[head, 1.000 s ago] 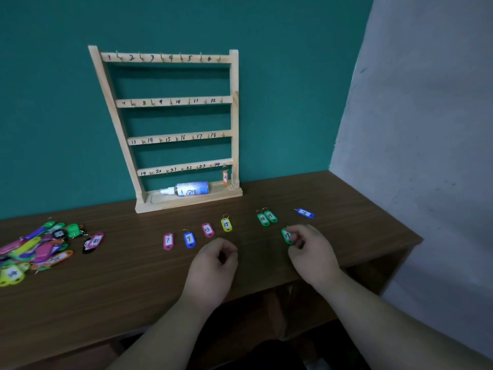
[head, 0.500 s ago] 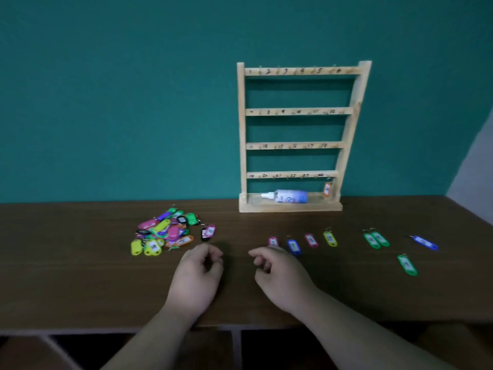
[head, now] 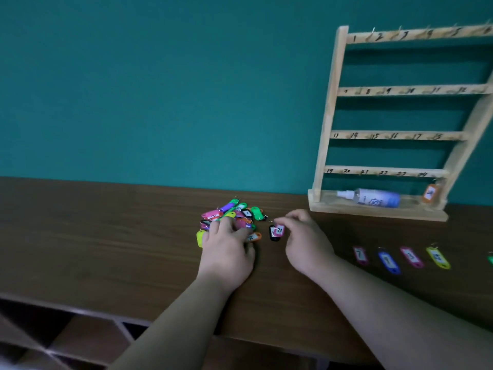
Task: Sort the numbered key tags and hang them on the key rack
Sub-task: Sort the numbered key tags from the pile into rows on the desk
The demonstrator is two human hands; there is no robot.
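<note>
A heap of coloured key tags [head: 234,213] lies on the brown table [head: 106,236]. My left hand [head: 226,247] rests flat on the heap's near side with its fingers spread. Just right of the heap, my right hand [head: 304,236] pinches a pink tag [head: 279,230] at its top; that tag lies over a black tag [head: 274,238]. The wooden key rack [head: 330,116] stands at the right against the wall, its rails numbered 1 to 24. One orange tag [head: 430,193] hangs at hook 24.
A white spray bottle [head: 373,197] lies on the rack's base. A row of sorted tags lies at the right: pink [head: 360,255], blue [head: 388,261], pink [head: 411,257], yellow [head: 437,257]. Open shelf compartments [head: 66,337] show below the table's front edge.
My view has swung left. Both hands moved left from the sorted row to the heap; the left now rests on it and the right has taken hold of the pink tag.
</note>
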